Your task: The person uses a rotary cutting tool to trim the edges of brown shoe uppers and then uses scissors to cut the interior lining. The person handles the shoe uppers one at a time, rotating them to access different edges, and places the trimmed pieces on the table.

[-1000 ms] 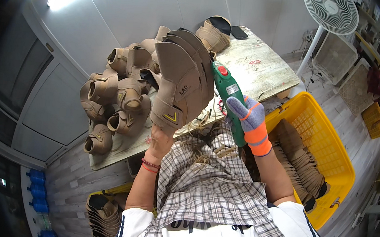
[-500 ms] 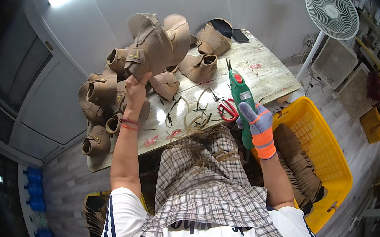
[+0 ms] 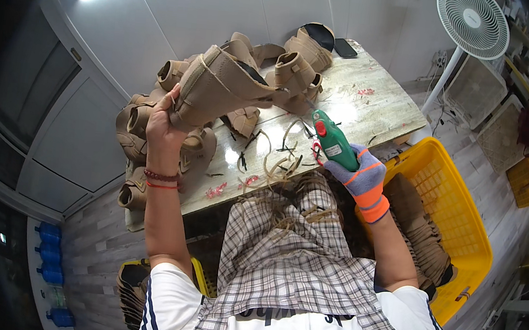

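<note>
A tan shoe upper [image 3: 215, 91] is gripped at its left end by my bare left hand [image 3: 165, 123], raised above the table's left side. Its dark-lined opening faces right. My right hand [image 3: 360, 174], in a grey and orange glove, is closed round a green handheld power tool [image 3: 335, 143] with a red button. The tool's thin tip points up and left, near more tan uppers [image 3: 294, 72], apart from the held one. Red-handled scissors [image 3: 317, 152] lie partly hidden behind the tool.
On the pale worktable [image 3: 378, 112] are dark scraps, cord and a black phone [image 3: 345, 48]. Several uppers [image 3: 135, 124] crowd its left end. A yellow crate [image 3: 464, 203] holding brown uppers stands at right; a white fan [image 3: 472, 23] is behind it.
My left hand has moved left and turned the shoe upper, so its opening now shows to the right. The green tool has tilted further left and come slightly lower. Other uppers behind are now uncovered.
</note>
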Motion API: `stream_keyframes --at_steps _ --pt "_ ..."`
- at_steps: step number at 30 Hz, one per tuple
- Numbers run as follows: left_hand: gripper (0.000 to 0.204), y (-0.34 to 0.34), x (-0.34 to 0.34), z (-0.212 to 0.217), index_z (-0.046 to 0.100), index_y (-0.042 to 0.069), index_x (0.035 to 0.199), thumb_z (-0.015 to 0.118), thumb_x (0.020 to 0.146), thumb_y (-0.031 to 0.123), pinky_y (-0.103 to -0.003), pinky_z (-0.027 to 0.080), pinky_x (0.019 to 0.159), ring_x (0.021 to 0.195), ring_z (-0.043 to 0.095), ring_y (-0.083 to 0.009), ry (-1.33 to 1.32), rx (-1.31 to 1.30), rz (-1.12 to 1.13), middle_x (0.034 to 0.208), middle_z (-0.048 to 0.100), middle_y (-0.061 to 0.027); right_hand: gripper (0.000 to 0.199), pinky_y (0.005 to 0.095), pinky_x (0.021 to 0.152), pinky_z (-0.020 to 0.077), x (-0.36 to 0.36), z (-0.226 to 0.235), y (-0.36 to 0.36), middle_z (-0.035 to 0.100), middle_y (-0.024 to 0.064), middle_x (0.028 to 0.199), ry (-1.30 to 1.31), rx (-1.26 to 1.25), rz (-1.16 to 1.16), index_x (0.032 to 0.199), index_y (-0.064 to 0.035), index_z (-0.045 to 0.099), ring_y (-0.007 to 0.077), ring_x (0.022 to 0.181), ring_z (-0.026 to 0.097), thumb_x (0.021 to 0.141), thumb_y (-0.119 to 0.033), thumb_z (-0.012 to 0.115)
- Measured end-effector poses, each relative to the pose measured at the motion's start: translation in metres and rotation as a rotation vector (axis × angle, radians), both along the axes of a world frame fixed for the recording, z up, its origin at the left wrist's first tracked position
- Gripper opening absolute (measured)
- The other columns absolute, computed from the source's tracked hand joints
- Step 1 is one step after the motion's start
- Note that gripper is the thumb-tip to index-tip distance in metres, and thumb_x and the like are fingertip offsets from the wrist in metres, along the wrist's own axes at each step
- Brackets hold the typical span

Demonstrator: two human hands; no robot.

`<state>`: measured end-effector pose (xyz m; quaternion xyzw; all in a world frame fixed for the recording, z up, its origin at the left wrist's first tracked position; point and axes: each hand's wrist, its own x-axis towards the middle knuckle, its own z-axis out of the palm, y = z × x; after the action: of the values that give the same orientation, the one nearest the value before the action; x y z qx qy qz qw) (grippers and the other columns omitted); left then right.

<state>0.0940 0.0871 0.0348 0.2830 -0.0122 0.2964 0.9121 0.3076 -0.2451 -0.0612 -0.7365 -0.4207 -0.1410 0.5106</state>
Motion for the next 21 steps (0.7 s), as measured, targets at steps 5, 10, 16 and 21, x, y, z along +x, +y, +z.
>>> stream_keyframes --at_steps 5,10,16,21 --pt "0.030 0.000 -0.003 -0.014 0.058 -0.006 0.114 0.040 0.101 0.014 -0.050 0.048 0.098 0.108 0.062 -0.0350 0.090 -0.211 -0.179 0.117 0.063 -0.0232 0.055 0.0340 0.057 0.0520 -0.002 0.000 -0.004 0.066 0.0133 0.071 -0.252 -0.019 -0.012 0.095 -0.0033 0.068 0.0282 0.060 0.064 0.059 -0.040 0.088" --pt "0.031 -0.008 -0.003 -0.017 0.059 -0.006 0.112 0.039 0.101 0.014 -0.049 0.048 0.098 0.108 0.062 -0.0343 0.153 -0.206 -0.190 0.115 0.064 -0.0231 0.052 0.0357 0.057 0.0509 0.002 -0.012 -0.015 0.065 0.0132 0.071 -0.296 -0.054 -0.028 0.092 -0.0046 0.069 0.0296 0.061 0.063 0.056 -0.037 0.089" --pt "0.030 -0.013 -0.002 -0.025 0.060 -0.006 0.112 0.040 0.100 0.012 -0.048 0.049 0.098 0.107 0.062 -0.0334 0.165 -0.226 -0.189 0.115 0.064 -0.0231 0.054 0.0371 0.057 0.0502 0.002 -0.008 -0.018 0.065 0.0120 0.073 -0.342 -0.057 0.004 0.091 -0.0061 0.068 0.0296 0.062 0.061 0.053 -0.038 0.090" --pt "0.028 -0.013 0.005 -0.035 0.061 -0.006 0.110 0.041 0.099 0.011 -0.047 0.050 0.096 0.105 0.063 -0.0330 0.150 -0.257 -0.208 0.114 0.064 -0.0226 0.052 0.0363 0.053 0.0486 -0.003 0.002 -0.017 0.063 0.0118 0.067 -0.375 -0.002 0.077 0.086 -0.0072 0.068 0.0301 0.056 0.059 0.055 -0.043 0.088"
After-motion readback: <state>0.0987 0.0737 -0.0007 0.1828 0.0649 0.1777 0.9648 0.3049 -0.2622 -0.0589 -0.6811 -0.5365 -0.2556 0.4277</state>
